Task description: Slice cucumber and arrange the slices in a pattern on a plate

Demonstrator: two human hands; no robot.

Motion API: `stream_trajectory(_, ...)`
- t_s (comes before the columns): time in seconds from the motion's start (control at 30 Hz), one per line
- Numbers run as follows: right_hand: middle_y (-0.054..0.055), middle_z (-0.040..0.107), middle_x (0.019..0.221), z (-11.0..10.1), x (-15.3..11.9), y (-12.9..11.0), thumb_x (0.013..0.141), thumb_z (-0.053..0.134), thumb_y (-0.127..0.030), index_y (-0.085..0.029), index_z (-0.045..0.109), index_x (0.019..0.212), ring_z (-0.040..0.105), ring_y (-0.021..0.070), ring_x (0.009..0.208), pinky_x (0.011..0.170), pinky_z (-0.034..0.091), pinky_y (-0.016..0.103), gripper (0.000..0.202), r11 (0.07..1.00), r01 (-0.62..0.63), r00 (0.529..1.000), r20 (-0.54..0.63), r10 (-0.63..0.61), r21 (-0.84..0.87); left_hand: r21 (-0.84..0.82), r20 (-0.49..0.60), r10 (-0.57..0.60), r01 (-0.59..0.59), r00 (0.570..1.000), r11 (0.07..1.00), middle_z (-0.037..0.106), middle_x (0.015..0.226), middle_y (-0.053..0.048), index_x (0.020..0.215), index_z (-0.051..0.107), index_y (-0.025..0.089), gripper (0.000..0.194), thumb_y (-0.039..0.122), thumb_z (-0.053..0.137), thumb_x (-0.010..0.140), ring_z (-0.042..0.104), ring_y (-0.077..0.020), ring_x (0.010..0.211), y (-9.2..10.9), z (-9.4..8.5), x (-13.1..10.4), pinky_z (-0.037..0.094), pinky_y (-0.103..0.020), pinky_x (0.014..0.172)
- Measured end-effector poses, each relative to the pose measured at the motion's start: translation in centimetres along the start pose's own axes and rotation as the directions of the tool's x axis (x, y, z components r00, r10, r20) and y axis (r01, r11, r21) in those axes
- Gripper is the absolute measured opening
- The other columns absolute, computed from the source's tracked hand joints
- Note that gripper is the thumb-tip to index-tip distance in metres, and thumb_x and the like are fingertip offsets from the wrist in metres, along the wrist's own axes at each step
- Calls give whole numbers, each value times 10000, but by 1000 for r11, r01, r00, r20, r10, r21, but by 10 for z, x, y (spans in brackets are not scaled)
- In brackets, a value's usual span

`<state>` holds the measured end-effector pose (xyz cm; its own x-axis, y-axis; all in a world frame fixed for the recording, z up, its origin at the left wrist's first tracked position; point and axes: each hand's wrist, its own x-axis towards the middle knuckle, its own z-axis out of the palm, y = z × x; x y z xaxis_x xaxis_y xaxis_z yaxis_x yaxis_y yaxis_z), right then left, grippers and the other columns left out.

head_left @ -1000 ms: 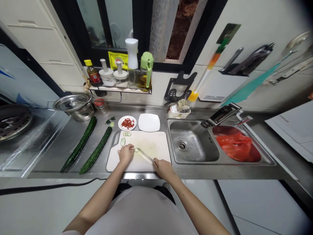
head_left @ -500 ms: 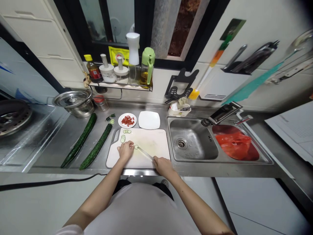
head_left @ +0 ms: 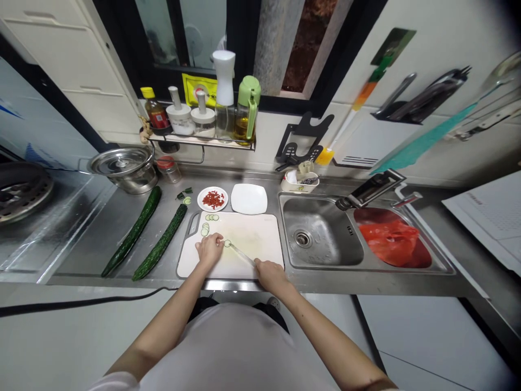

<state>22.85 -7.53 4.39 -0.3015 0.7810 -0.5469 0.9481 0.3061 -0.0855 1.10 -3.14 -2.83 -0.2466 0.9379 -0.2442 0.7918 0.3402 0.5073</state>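
On the white cutting board (head_left: 260, 233), my right hand (head_left: 270, 274) is closed round the handle of a knife (head_left: 243, 255), whose tip points up and left. A small cucumber slice (head_left: 227, 244) lies at the knife's tip. Just left of it is my left hand (head_left: 210, 248), fingers curled and pinched; what they hold, if anything, is too small to make out. More cucumber slices (head_left: 205, 229) lie at the board's upper left. Behind the board stand a plate of chopped red pieces (head_left: 213, 199) and a bare white plate (head_left: 249, 199).
Two whole cucumbers (head_left: 136, 233) lie left of the board. A lidded steel pot (head_left: 126, 168) and a red-lidded jar (head_left: 169, 169) stand behind them. To the right is the sink (head_left: 325, 233), with a red bag (head_left: 388, 242) in its smaller basin. Bottles fill the wall shelf (head_left: 203, 140).
The view has shifted very slightly. Both hands, the knife and the slices keep the same places on the board.
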Motion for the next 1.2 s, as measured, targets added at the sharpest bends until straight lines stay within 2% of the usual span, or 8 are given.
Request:
stream_trajectory(0.13,159,689,972,-4,2,-3,882,375,-96,-163,546,1119,661,257,947,723,446,322,300,1000,7,1000,20,-7,-11,7,7,1,-1,1000,1000,693,960,-32,995,648,280,201,329,536,836,559,-255,1028,0,0,0,320,-405,859)
stream_trajectory(0.37,166,681,966,-8,8,-3,918,351,-146,-152,542,1106,659,267,943,726,461,339,269,999,46,998,31,-46,-7,9,-5,11,-11,1000,1000,689,945,-30,983,645,277,194,336,523,843,557,-255,1027,-1,2,-1,317,-407,869)
stream_trajectory(0.77,158,681,966,-9,16,-6,878,383,-81,-149,543,1104,660,246,952,729,470,321,285,998,59,998,36,-58,-13,17,5,8,-8,1000,1000,688,945,-29,987,647,281,198,336,524,843,559,-253,1022,0,1,1,323,-411,870)
stream_trajectory(0.97,159,681,964,-10,17,-8,905,370,-112,-146,544,1114,660,247,951,730,474,326,274,998,60,998,29,-60,-1,21,3,14,-14,1000,1000,683,942,-28,986,645,285,192,345,535,839,561,-253,1011,0,1,-1,331,-410,861)
stream_trajectory(1.2,152,690,973,-13,22,-2,882,392,-81,-158,556,1131,663,234,969,748,475,315,308,996,75,997,15,-74,-56,52,18,28,-28,999,998,659,989,-35,1028,637,306,223,375,564,829,540,-262,1038,1,2,-3,339,-420,871)
